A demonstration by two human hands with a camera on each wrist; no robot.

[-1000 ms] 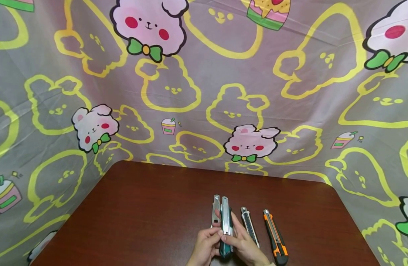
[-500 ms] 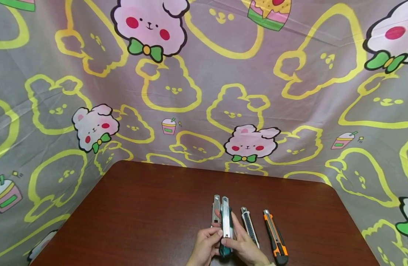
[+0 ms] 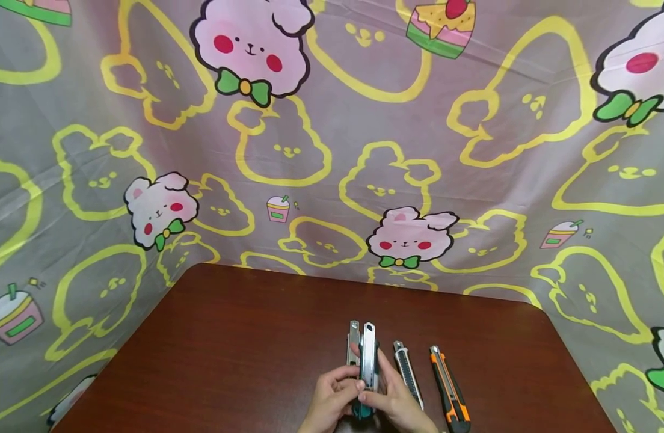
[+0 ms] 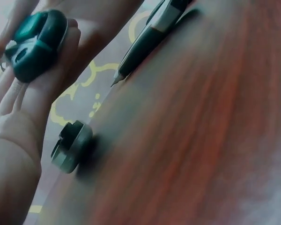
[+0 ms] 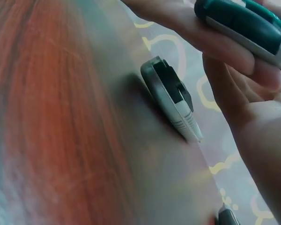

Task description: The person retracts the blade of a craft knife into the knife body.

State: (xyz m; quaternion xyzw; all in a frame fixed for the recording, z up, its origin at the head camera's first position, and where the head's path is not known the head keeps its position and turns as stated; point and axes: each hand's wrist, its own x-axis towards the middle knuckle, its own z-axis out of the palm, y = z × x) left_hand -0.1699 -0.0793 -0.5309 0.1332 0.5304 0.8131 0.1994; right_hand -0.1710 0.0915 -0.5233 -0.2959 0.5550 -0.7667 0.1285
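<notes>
A dark green utility knife with a silver metal face is held up between both hands in the head view. My left hand grips it from the left, its thumb near the lower part. From the right, my right hand holds the same knife, fingers behind it and thumb in front. Rounded green ends of this knife show in the left wrist view and the right wrist view. A silver-grey utility knife lies just behind to the left, partly hidden by the held knife and fingers.
Right of the hands lie a white-and-black utility knife and an orange-and-black one, side by side on the dark red-brown table. A cartoon-patterned cloth hangs behind and along both sides.
The head view has shifted slightly. The green knife's lower end has swung a little left, and its metal face catches more light. Both hands keep their hold; the other knives lie still.
</notes>
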